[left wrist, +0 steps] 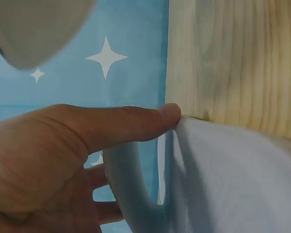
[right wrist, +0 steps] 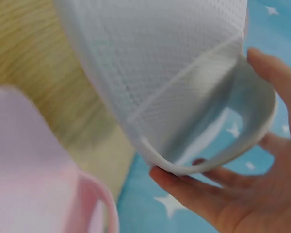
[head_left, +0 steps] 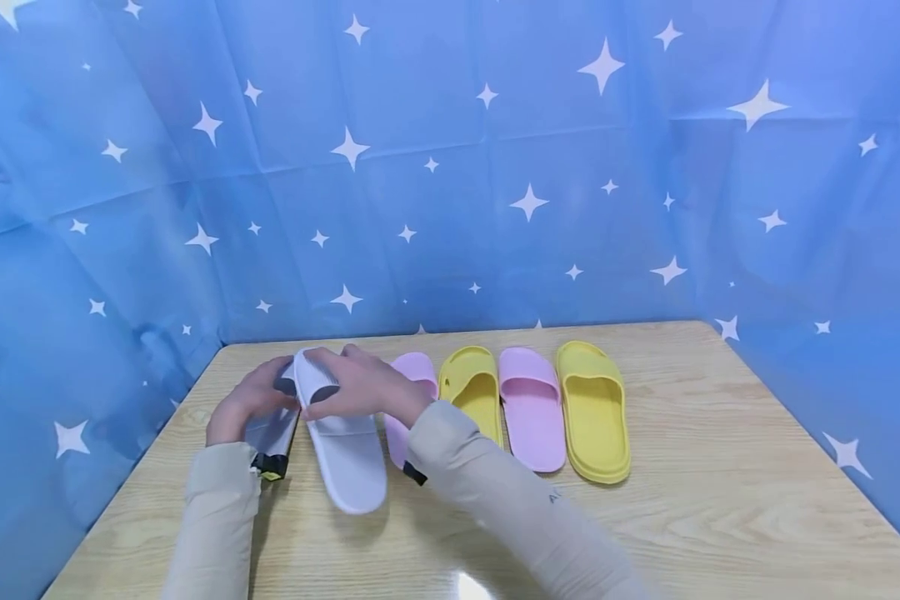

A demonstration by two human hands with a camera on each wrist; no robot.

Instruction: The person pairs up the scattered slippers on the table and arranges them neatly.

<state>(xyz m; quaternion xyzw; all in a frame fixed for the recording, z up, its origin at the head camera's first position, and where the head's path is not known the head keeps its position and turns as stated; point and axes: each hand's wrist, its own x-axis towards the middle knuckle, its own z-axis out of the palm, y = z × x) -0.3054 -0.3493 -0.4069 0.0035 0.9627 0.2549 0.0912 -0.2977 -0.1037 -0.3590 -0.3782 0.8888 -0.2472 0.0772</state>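
Observation:
A white slipper [head_left: 352, 471] is held by my right hand [head_left: 363, 385], raised at a tilt with its toe end up and its heel toward me. The right wrist view shows the thumb and fingers around the strap [right wrist: 262, 114] of that slipper. Left of it, my left hand [head_left: 251, 402] grips a second white slipper [head_left: 270, 429], partly hidden by the hand and wrist. In the left wrist view the thumb presses along the edge of this slipper [left wrist: 233, 170], while other fingers show beyond its strap [left wrist: 128, 179].
Right of my hands, a pink slipper [head_left: 414, 367], a yellow slipper [head_left: 480, 400], another pink slipper [head_left: 536, 425] and another yellow slipper [head_left: 598, 425] lie side by side on the wooden table [head_left: 720, 467]. A blue star-patterned curtain [head_left: 450, 208] hangs behind the table.

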